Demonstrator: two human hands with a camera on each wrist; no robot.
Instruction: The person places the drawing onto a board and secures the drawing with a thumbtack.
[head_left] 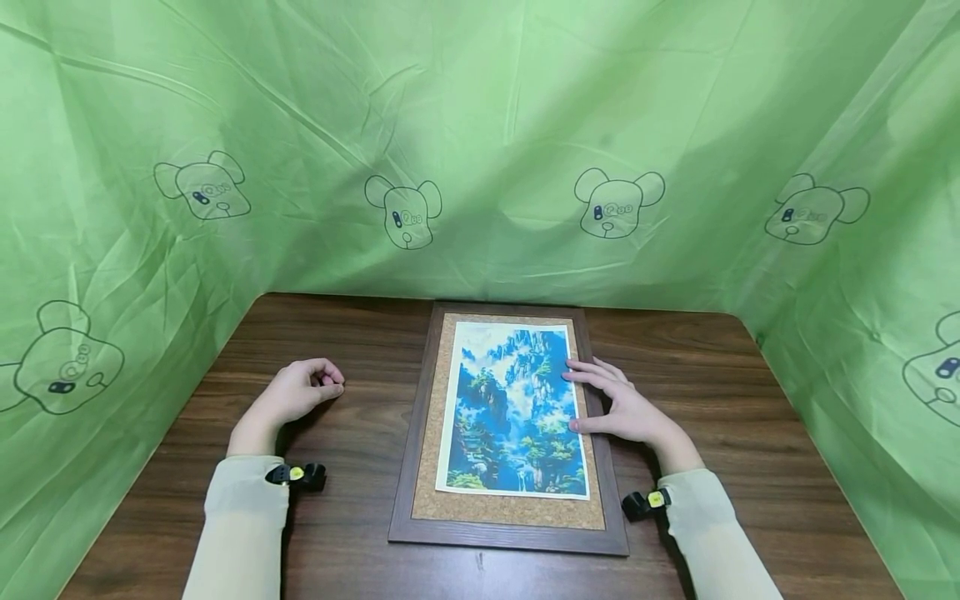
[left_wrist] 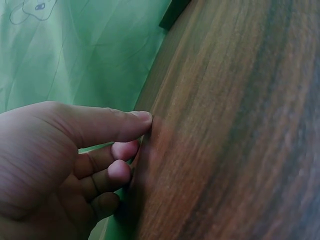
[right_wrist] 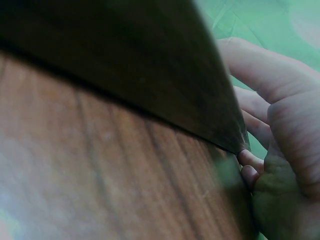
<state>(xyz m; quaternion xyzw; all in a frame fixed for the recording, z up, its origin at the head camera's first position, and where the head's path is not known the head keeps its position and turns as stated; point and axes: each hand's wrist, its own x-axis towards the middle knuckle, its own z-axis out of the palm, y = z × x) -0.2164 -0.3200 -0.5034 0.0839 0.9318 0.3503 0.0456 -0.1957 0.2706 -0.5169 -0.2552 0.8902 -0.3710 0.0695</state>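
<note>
A blue landscape print [head_left: 517, 408] with a white border lies on a cork board [head_left: 510, 510] inside a dark wooden frame [head_left: 506, 537]. My right hand [head_left: 626, 408] reaches over the frame's right side, its fingers spread and their tips at the print's right edge. The right wrist view shows the dark side of the frame close up, with the right hand [right_wrist: 290, 110] beside it. To the left of the frame, my left hand [head_left: 303, 390] rests on the table with loosely bent fingers. Nothing shows between the thumb and fingers of the left hand [left_wrist: 60, 155] in the left wrist view.
The brown wood-grain table [head_left: 360, 442] carries the frame near its middle. Green fabric [head_left: 480, 108] with mouse-like face outlines hangs behind and on both sides. A black wrist camera [head_left: 311, 477] sits on the left cuff, another black camera [head_left: 637, 505] on the right.
</note>
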